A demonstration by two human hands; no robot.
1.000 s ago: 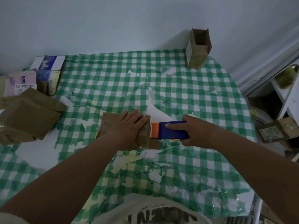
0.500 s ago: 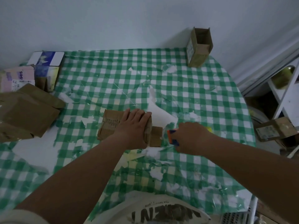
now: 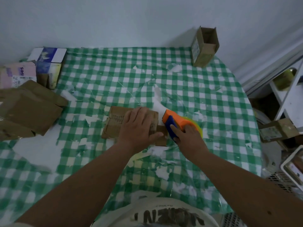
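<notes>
On the cloth (image 3: 114, 71), left hand (image 3: 137, 126) flat on blurry-printed box (image 3: 114, 123); right hand (image 3: 188, 140) grips, seemingly, tape dispenser (image 3: 180, 120).

Cardboard box (image 3: 114, 124) and tape dispenser (image 3: 179, 121), end to end.
We see the flat brown cardboard box lying near the middle of the green checked tablecloth (image 3: 213, 99), printed face up, with a short flap jutting from its right end. The orange-and-blue tape dispenser sits tilted against that flap, its yellow-green roll behind it.
</notes>
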